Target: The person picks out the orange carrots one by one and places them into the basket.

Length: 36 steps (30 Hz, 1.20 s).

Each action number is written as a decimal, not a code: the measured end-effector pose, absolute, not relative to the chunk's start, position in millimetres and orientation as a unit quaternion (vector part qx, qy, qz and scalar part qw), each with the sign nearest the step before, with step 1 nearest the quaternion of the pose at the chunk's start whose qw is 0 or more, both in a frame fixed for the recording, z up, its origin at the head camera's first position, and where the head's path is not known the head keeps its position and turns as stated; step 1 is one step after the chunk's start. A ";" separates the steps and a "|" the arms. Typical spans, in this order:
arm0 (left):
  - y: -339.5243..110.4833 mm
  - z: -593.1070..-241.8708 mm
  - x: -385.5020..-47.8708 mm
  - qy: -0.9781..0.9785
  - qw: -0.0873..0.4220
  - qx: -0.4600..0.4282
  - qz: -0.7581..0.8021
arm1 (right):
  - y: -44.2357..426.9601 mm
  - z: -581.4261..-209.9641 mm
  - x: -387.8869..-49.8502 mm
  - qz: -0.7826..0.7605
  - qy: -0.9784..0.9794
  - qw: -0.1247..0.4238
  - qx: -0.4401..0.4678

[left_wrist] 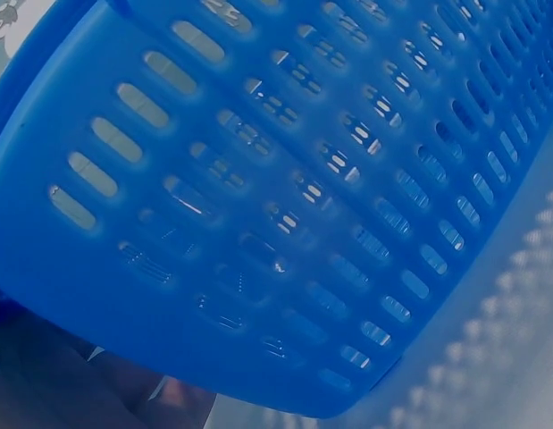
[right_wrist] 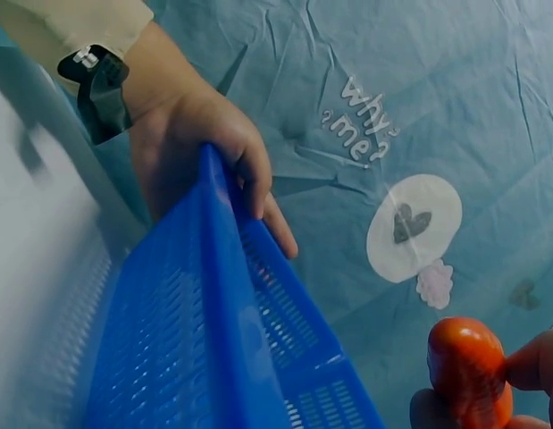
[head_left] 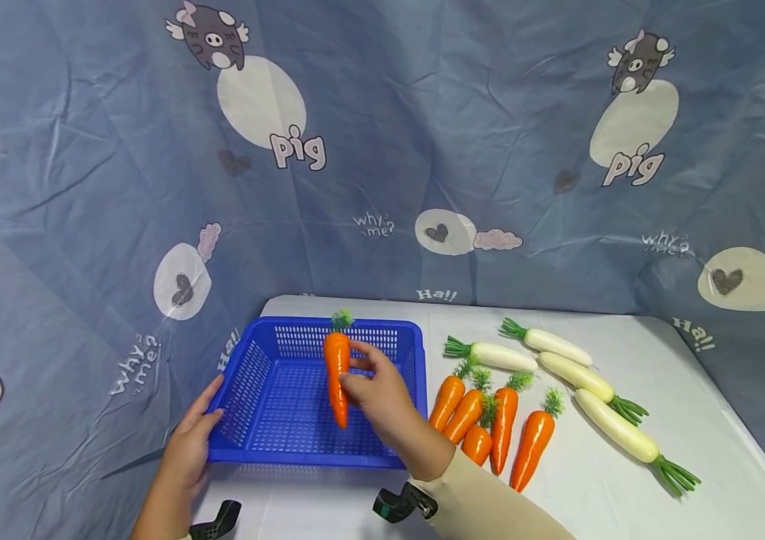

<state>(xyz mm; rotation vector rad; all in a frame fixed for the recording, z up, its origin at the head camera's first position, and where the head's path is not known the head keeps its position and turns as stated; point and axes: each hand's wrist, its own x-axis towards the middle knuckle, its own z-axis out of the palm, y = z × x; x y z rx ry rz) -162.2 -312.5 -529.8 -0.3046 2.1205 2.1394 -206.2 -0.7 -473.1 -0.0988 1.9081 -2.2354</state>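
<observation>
A blue plastic basket [head_left: 315, 456] with slotted walls stands on the left part of the table; nothing lies on the part of its floor that shows. My left hand [head_left: 187, 442] grips its left rim, thumb over the edge, also visible in the right wrist view. Over the basket, my right hand [head_left: 379, 386] pinches an orange carrot [head_left: 337, 367] between thumb and fingers, its green top up and its tip down. The lower end of that carrot [right_wrist: 468, 366] shows at the bottom right of the right wrist view. Slotted basket wall [left_wrist: 285, 179] fills most of the left wrist view.
Right of the basket lie several more carrots [head_left: 534, 446], partly behind my right forearm. Beyond them are several white radishes [head_left: 615, 424] with green leaves. A blue printed cloth [head_left: 382, 150] hangs behind and beside the white table [head_left: 706, 405].
</observation>
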 end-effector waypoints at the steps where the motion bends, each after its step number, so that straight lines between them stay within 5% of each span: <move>1: -312.6 -530.0 -161.6 0.698 0.056 -0.098 0.707 | -2.0 -471.9 -206.2 -0.758 0.643 0.104 -0.032; 36: -313.0 -529.1 -160.5 0.698 0.055 -0.093 0.708 | -40.5 -450.3 -228.6 -0.759 0.636 0.131 -0.042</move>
